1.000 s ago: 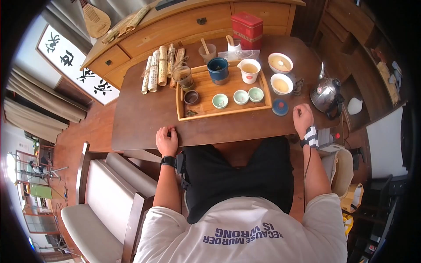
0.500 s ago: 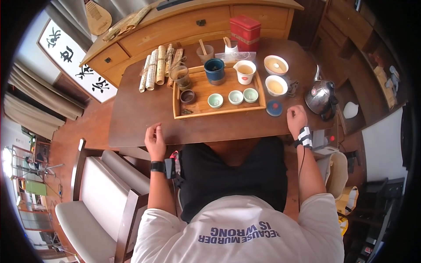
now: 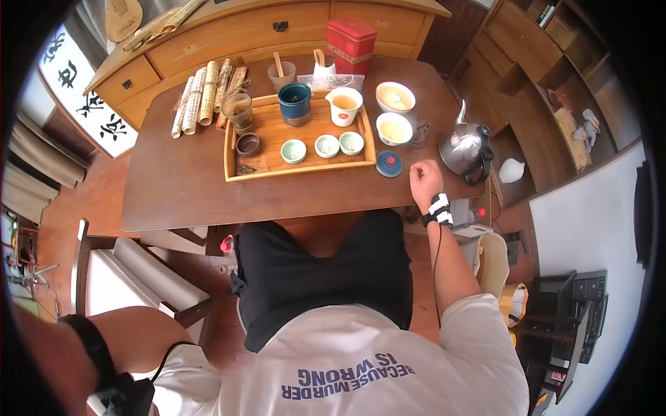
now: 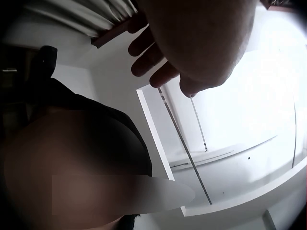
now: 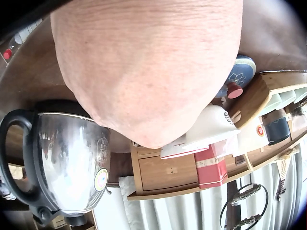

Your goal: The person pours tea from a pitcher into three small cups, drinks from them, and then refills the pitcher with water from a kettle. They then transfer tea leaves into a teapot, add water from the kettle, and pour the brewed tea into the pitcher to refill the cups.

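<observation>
My left hand is raised beside my head, its fingers apart and loosely bent with nothing in them; the head view catches it only as a blur at the lower left edge. My right hand rests near the table's front edge, fingers loosely curled. Close to it lie a blue lid with a red knob and a steel kettle with a black handle. A white bowl of pale liquid stands just beyond the lid. Back-of-hand skin fills much of the right wrist view, hiding the fingers.
A wooden tray holds several small cups, a blue-green tea cup and a white pitcher. Rolled scrolls lie left of it; a red tin stands behind. A chair is at my left.
My left hand has left the table edge and risen toward the head. The right hand stays by the lid and kettle. The head view has shifted, moving the table scene leftward.
</observation>
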Tool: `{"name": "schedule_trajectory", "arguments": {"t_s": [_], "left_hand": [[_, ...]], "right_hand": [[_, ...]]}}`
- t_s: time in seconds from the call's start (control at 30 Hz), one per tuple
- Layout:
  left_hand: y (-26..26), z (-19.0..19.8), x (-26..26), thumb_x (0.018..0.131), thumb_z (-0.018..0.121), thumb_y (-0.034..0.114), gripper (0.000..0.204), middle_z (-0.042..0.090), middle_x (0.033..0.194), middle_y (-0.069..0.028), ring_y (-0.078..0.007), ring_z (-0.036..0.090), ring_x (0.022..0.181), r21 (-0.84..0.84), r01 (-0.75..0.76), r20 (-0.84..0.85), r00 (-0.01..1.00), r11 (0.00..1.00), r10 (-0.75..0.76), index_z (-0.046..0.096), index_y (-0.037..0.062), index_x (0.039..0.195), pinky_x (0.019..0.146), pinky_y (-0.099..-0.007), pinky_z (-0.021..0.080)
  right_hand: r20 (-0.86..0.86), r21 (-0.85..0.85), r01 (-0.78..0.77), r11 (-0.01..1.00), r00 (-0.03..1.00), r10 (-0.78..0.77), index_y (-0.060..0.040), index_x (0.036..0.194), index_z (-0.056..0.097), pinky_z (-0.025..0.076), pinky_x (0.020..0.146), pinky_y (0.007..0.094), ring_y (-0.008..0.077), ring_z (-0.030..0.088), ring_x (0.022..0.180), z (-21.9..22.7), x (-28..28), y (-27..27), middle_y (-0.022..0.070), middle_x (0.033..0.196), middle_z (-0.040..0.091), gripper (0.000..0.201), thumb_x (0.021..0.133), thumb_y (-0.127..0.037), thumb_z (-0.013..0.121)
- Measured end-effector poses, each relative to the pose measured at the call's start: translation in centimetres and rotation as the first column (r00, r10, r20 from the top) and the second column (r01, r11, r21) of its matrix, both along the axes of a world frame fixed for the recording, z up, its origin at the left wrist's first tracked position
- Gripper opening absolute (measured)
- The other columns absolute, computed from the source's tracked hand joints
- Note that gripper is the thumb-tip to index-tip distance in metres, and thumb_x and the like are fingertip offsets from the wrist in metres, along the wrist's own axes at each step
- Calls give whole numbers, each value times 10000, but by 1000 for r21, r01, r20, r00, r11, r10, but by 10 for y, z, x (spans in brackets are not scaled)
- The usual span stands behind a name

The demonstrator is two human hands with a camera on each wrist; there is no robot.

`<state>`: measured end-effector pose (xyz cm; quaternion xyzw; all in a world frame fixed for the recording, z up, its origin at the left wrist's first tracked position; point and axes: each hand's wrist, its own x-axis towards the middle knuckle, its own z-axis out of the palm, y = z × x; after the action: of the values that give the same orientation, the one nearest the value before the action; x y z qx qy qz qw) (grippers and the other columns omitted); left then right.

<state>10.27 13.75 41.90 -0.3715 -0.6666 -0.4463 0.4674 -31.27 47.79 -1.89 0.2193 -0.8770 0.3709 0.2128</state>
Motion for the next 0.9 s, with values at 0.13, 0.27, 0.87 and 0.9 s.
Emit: {"name": "schedule_trajectory", "arguments": {"t_s": [0.13, 0.27, 0.87, 0.9], "left_hand": [[19, 16, 4, 1077, 510, 494, 411, 671, 1231, 13, -185, 522, 1159, -159, -56, 65, 996, 986, 67, 730, 201, 1261, 985, -357, 407], [26, 16, 0, 1072, 498, 489, 428, 661, 1248, -12, -196, 523, 1166, -197, -60, 77, 994, 979, 77, 711, 174, 1269, 996, -353, 412], [23, 31, -14, 1051, 444, 464, 516, 617, 1325, -125, -249, 532, 1196, -154, 6, 150, 989, 988, 17, 622, 53, 1309, 1048, -336, 435], [16, 28, -17, 1049, 441, 462, 521, 615, 1329, -132, -252, 532, 1198, -104, 9, 159, 987, 995, 8, 617, 47, 1311, 1050, -335, 436]], "right_hand": [[3, -10, 2, 1000, 1000, -2, -43, 838, 695, 536, 799, 452, 367, 666, 902, -2, -1, 0, 138, 939, 686, 77, 854, -96, 748], [22, 12, 7, 1000, 1000, -7, -42, 840, 693, 536, 803, 449, 367, 665, 900, -1, 0, 1, 137, 939, 685, 77, 859, -97, 744], [-82, 77, -13, 997, 996, 20, -27, 920, 715, 550, 725, 381, 285, 681, 786, -6, -5, 5, 127, 963, 693, 94, 896, -116, 737], [-39, -7, -18, 1000, 999, 17, -42, 855, 711, 545, 747, 440, 337, 678, 827, -5, -4, 3, 136, 917, 696, 73, 858, -109, 741]]}}
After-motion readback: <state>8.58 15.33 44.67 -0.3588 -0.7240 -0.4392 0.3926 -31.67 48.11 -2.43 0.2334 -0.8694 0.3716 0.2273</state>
